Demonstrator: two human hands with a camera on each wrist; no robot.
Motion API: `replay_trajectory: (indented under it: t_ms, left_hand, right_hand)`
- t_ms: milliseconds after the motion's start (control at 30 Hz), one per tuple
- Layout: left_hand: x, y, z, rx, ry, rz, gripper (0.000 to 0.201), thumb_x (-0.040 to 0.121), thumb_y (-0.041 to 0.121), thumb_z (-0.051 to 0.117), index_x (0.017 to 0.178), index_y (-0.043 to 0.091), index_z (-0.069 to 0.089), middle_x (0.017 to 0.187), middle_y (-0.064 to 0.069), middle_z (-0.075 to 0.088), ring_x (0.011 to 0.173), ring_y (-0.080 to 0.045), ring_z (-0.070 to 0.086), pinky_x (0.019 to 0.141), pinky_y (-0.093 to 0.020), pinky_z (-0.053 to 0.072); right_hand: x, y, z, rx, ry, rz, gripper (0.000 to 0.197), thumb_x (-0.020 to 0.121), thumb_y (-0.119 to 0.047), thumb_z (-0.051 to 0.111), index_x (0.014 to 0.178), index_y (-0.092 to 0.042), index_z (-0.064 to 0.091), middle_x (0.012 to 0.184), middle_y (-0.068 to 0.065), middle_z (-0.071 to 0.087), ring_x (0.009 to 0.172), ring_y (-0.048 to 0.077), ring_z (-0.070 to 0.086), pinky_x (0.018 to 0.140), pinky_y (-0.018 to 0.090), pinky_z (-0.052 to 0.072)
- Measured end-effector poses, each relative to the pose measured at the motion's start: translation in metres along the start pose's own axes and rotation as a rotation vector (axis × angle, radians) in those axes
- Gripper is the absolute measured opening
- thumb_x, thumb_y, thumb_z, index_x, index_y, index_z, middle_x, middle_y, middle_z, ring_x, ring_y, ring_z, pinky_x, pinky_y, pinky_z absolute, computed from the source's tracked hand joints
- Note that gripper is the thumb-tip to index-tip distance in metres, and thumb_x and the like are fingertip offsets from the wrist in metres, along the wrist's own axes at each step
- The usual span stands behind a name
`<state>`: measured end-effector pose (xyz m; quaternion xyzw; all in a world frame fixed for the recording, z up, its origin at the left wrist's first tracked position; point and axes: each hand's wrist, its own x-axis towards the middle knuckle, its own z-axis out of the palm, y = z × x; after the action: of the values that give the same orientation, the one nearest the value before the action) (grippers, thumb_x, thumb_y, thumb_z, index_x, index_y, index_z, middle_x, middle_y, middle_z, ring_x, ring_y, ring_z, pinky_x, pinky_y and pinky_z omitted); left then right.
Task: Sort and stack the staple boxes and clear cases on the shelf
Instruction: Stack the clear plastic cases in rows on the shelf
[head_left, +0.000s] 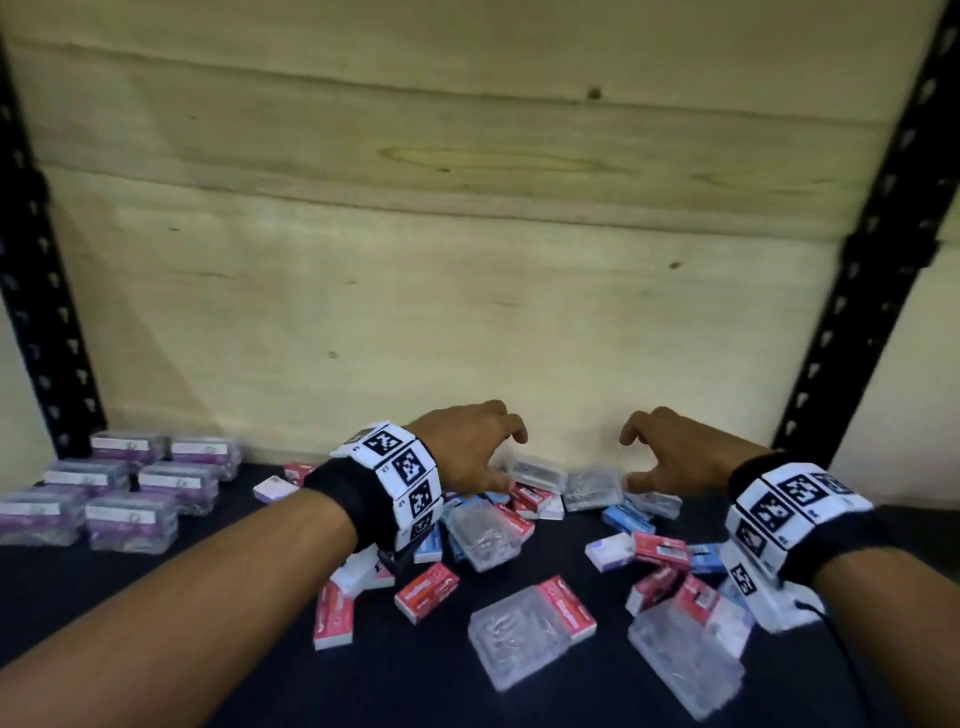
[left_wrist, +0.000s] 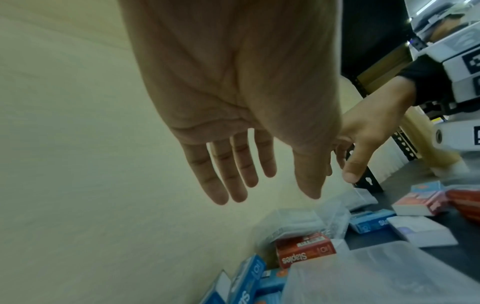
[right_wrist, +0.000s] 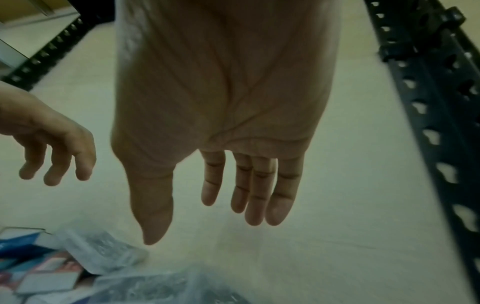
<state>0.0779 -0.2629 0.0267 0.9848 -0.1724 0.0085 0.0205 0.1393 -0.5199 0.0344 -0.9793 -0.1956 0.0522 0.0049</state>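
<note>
Reaching both hands over the pile on the shelf, I am seeing my left hand and right hand apart, holding nothing. Left of the pile, purple-labelled cases are sitting stacked; red and blue boxes and clear cases are lying unsorted. My left wrist is showing loose fingers above the pile. My right wrist is showing the same, fingers hanging free.

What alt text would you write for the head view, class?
Both hands, left hand and right hand, hover open and empty over a jumble of red, blue and clear boxes on a dark shelf. Purple-labelled clear cases sit in neat rows at left.
</note>
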Motion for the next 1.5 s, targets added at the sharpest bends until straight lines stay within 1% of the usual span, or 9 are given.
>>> replay_trajectory:
  t_ms: [233,500,833,933,1000,1200,1300,1400,1500]
  left_hand:
    - [0.036,0.011,0.009,0.085,-0.058,0.036,0.059,0.085,0.041,0.069,0.137,0.026,0.045,0.129,0.001,0.05,0.117,-0.021,0.05,0.091,-0.039,0.047]
    - [0.054,0.02,0.017,0.112,-0.138,0.056,0.058,0.084,0.032,0.073,0.137,0.026,0.051,0.129,-0.003,0.058,0.113,-0.024,0.056,0.09,-0.037,0.048]
    - [0.055,0.02,0.017,0.082,-0.098,0.076,0.046,0.091,0.017,0.062,0.136,0.019,0.055,0.128,-0.007,0.062,0.11,-0.028,0.061,0.092,-0.043,0.051]
    - [0.051,0.019,0.013,0.036,-0.075,0.071,0.034,0.092,0.015,0.058,0.126,0.017,0.062,0.116,-0.008,0.066,0.101,-0.028,0.063,0.088,-0.042,0.052]
    - [0.047,0.017,0.008,0.012,-0.074,0.063,0.036,0.093,0.015,0.056,0.129,0.015,0.06,0.122,-0.008,0.065,0.106,-0.028,0.061,0.092,-0.042,0.05]
    - [0.022,0.01,-0.014,-0.052,-0.126,0.04,0.054,0.097,0.041,0.052,0.144,0.015,0.044,0.142,-0.004,0.051,0.126,-0.022,0.051,0.105,-0.035,0.042]
    - [0.006,0.0,-0.023,-0.059,-0.119,0.017,0.048,0.1,0.028,0.049,0.146,0.018,0.041,0.146,-0.003,0.048,0.129,-0.021,0.048,0.106,-0.035,0.039]
    - [-0.016,-0.009,-0.033,-0.068,-0.102,-0.008,0.048,0.099,0.019,0.048,0.146,0.018,0.041,0.145,-0.003,0.049,0.127,-0.02,0.05,0.101,-0.026,0.037]
    - [-0.039,-0.02,-0.043,-0.051,-0.096,-0.037,0.048,0.099,0.02,0.048,0.146,0.018,0.042,0.145,-0.003,0.049,0.126,-0.019,0.049,0.096,-0.022,0.035]
  right_hand:
    - [0.013,0.025,0.018,-0.007,-0.166,0.075,0.075,0.076,-0.048,0.078,0.135,-0.029,0.038,0.132,-0.001,0.047,0.11,0.018,0.054,0.097,0.035,0.047]
    - [0.024,0.033,0.029,0.008,-0.163,0.043,0.077,0.072,-0.043,0.082,0.137,-0.028,0.042,0.137,-0.004,0.052,0.114,0.017,0.053,0.1,0.034,0.044]
    - [0.018,0.027,0.02,-0.088,-0.144,0.041,0.068,0.088,-0.039,0.068,0.148,-0.023,0.041,0.149,-0.001,0.047,0.131,0.019,0.048,0.106,0.031,0.04]
    - [0.014,0.027,0.01,-0.119,-0.128,0.023,0.048,0.091,-0.038,0.062,0.136,-0.023,0.055,0.139,-0.001,0.056,0.119,0.017,0.054,0.096,0.029,0.044]
    - [0.01,0.026,0.0,-0.127,-0.115,0.022,0.04,0.091,-0.04,0.063,0.127,-0.023,0.061,0.129,-0.002,0.061,0.11,0.016,0.058,0.094,0.029,0.046]
    - [-0.006,0.017,-0.028,-0.189,-0.101,0.015,0.041,0.096,-0.034,0.057,0.134,-0.021,0.056,0.136,-0.001,0.055,0.12,0.017,0.053,0.1,0.028,0.042]
    - [-0.013,0.002,-0.042,-0.165,-0.094,0.005,0.039,0.096,-0.033,0.057,0.133,-0.021,0.057,0.132,-0.001,0.057,0.116,0.018,0.055,0.099,0.031,0.044]
    - [-0.018,-0.018,-0.051,-0.116,-0.075,-0.028,0.036,0.095,-0.033,0.056,0.129,-0.021,0.058,0.127,-0.002,0.06,0.109,0.017,0.057,0.097,0.032,0.046]
    - [-0.02,-0.044,-0.055,0.0,-0.072,-0.068,0.027,0.095,-0.029,0.055,0.12,-0.019,0.06,0.104,-0.001,0.067,0.084,0.014,0.06,0.081,0.03,0.049]
